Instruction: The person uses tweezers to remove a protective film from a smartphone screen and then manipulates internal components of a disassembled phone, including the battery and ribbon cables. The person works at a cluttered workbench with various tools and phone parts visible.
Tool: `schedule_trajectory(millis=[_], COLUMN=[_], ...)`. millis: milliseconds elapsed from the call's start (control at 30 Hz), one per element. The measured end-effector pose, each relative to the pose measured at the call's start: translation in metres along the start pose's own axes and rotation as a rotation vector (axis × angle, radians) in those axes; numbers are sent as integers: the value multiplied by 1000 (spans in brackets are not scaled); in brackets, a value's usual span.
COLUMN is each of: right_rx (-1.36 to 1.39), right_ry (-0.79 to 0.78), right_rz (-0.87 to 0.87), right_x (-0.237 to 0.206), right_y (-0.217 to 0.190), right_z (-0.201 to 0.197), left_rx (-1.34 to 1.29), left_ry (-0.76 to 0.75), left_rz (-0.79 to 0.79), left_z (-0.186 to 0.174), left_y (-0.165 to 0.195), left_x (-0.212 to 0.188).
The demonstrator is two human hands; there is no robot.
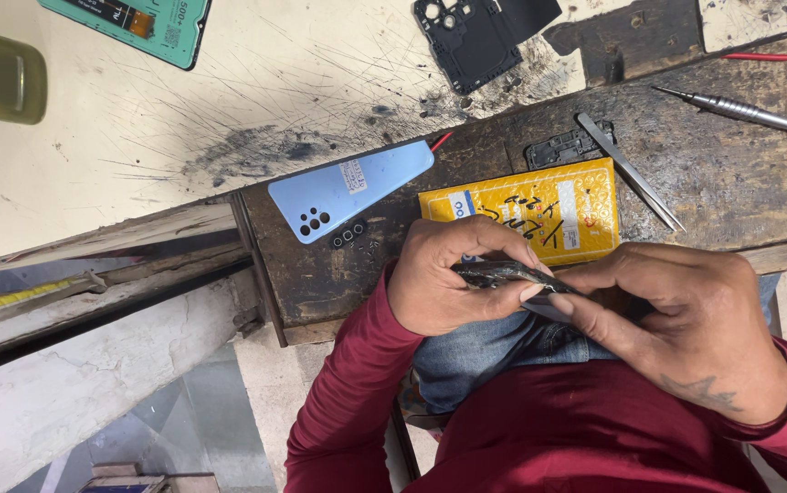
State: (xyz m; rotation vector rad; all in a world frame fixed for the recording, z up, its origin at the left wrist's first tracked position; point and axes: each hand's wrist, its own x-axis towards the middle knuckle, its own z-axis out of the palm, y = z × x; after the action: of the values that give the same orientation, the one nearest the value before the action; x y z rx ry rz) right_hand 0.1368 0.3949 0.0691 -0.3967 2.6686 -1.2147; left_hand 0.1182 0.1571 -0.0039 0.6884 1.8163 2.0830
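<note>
A scratched, dark wooden bench (731,183) fills the right of the frame, its near edge just above the person's lap. Below centre, the left hand (443,278) and right hand (676,324) both pinch a thin dark phone part (498,274), held over the bench edge. Just above lie a yellow battery (549,210) and a blue back cover (352,190), with tweezers (631,173) to the right.

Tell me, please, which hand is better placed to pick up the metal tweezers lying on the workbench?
Probably the right hand: the tweezers lie directly beyond it, while the left hand sits farther off, gripping the dark phone part.
</note>
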Motion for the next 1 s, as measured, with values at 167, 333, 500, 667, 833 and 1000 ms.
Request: schedule_trajectory(millis=[167,333,500,667,833,1000], right_rx=[-26,-32,-33,-29,-34,-60], right_ry=[25,44,46,46,46,77], right_rz=[-8,-23,-34,-24,-21,-43], right_x=[0,-2,-2,-2,-1,0], right_y=[-1,-1,-1,-1,-2,-3], right_z=[1,2,2,3,3,3], left_rx=[14,5,-13,-40,-12,51], left_ry=[14,19,13,11,11,34], left_rz=[-10,-27,-38,-49,-32,-20], left_z=[1,2,2,3,2,4], left_y=[1,1,1,0,0,2], left_x=[0,0,0,-1,0,1])
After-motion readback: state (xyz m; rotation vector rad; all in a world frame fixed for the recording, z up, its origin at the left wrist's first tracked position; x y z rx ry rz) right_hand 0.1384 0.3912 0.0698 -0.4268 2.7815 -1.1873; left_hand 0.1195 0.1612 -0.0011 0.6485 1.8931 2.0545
